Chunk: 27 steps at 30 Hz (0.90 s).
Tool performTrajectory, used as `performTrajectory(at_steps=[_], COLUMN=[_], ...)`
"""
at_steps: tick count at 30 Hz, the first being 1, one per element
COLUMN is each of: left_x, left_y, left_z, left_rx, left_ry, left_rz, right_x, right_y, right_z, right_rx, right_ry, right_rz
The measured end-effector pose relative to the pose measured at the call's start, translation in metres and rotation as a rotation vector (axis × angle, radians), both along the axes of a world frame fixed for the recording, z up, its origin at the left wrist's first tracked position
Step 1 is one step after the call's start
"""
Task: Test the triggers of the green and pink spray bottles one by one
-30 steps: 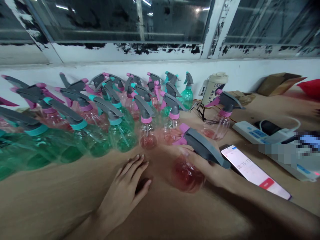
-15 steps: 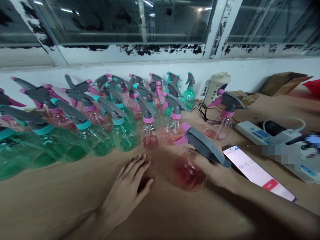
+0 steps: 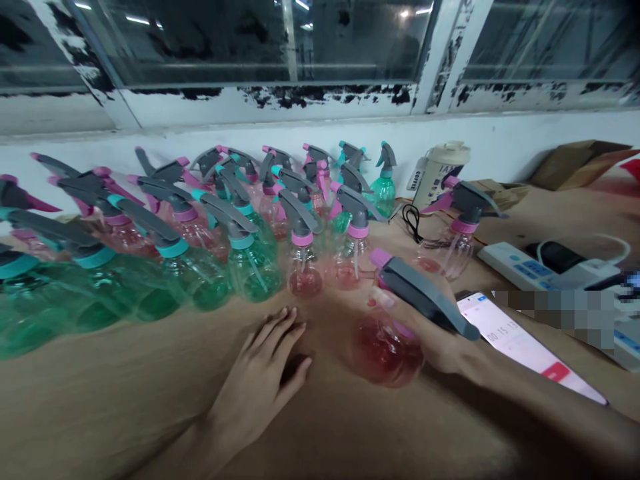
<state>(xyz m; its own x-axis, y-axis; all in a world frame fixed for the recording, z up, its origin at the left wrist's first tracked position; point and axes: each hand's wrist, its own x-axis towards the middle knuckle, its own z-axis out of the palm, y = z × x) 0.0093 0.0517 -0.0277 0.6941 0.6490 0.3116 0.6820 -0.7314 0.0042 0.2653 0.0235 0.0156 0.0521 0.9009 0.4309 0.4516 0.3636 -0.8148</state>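
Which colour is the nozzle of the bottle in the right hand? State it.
The nozzle is pink; clearest in the head view.

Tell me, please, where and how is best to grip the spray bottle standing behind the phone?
I would grip this bottle by its gray neck, just above the pink collar, from the near side: the neck is narrower than the body, and the pink trigger points left.

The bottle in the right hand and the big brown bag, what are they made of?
The bottle looks like glossy plastic, though maybe glass: it's see-through, with bright glints. The big brown bag is probably matte paper: it looks dull, with folded edges.
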Motion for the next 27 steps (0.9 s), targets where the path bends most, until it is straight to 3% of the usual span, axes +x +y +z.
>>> performTrajectory(at_steps=[6,12,19,27], left_x=[0.001,0.001,0.001,0.001], left_y=[-0.001,-0.001,-0.001,-0.001], left_z=[0.002,0.002,0.000,-0.001], left_rx=[-0.024,-0.010,0.010,-0.001], left_ry=[0.016,0.000,0.003,0.013], left_rz=[0.008,0.006,0.000,0.017], right_x=[-0.008,-0.016,-0.016,-0.017], right_y=[-0.002,0.000,-0.001,0.000], right_z=[0.010,0.025,0.024,0.026], right_rx=[-0.029,0.066,-0.005,0.041], right_ry=[-0.014,-0.035,-0.007,-0.020], right_rz=[0.024,0.019,0.018,0.037])
